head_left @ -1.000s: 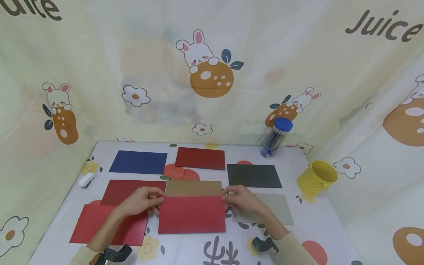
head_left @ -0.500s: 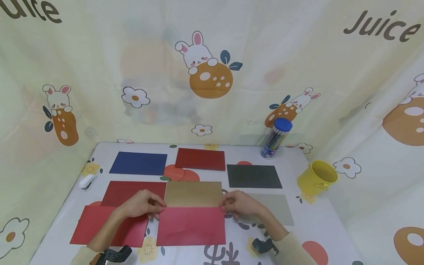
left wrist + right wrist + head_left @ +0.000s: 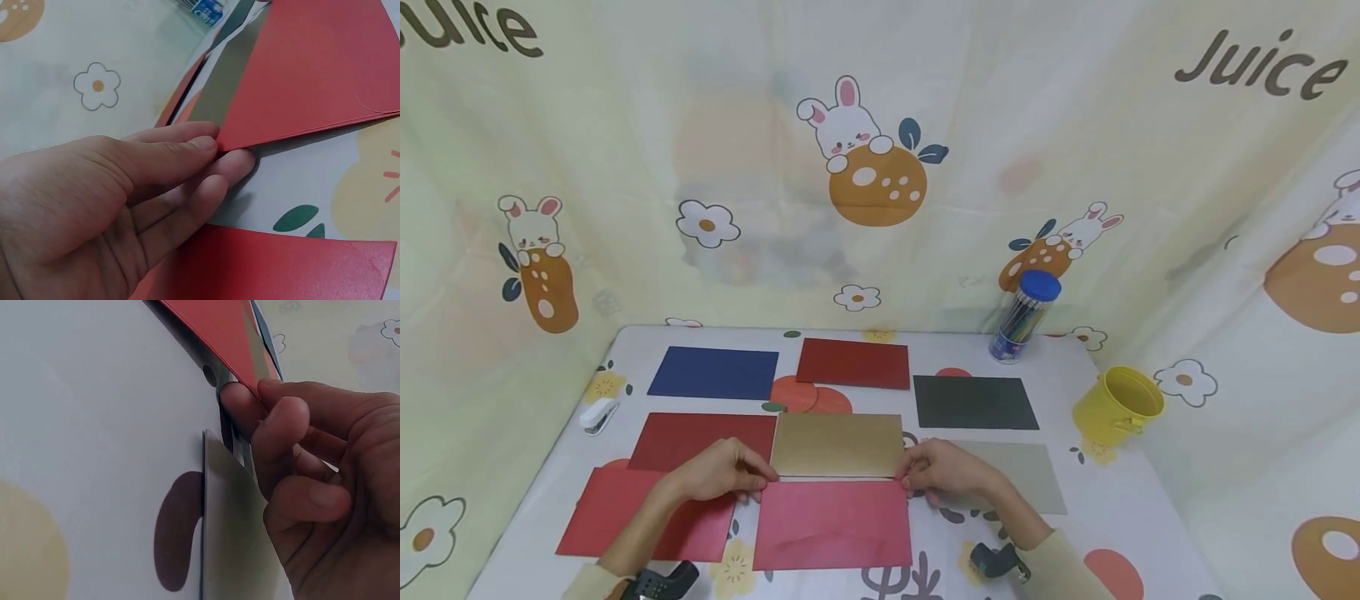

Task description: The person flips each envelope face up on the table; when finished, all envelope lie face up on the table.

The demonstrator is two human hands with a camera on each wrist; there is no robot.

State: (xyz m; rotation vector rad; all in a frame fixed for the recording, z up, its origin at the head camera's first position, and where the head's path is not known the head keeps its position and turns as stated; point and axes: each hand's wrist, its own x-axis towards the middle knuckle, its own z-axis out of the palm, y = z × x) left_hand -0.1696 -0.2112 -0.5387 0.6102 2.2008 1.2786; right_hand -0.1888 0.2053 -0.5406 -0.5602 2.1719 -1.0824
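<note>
A pinkish-red paper envelope is held level near the table's front, just in front of a gold rectangle. My left hand pinches its far left corner between thumb and fingers. At the far right corner, my right hand pinches it the same way. Layered edges of the envelope show in the left wrist view, along with a shadow under it. Beneath my left forearm lies another red envelope, partly over a darker red one. A grey rectangle lies partly under my right hand.
Behind lie a blue rectangle, a dark red one and a dark green one. A white stapler sits at the left edge. A blue-lidded jar of pencils and a yellow bucket stand at right.
Both hands have drawn the red envelope toward the table's front and lowered it, uncovering the whole gold rectangle behind. The envelope's face looks lighter now.
</note>
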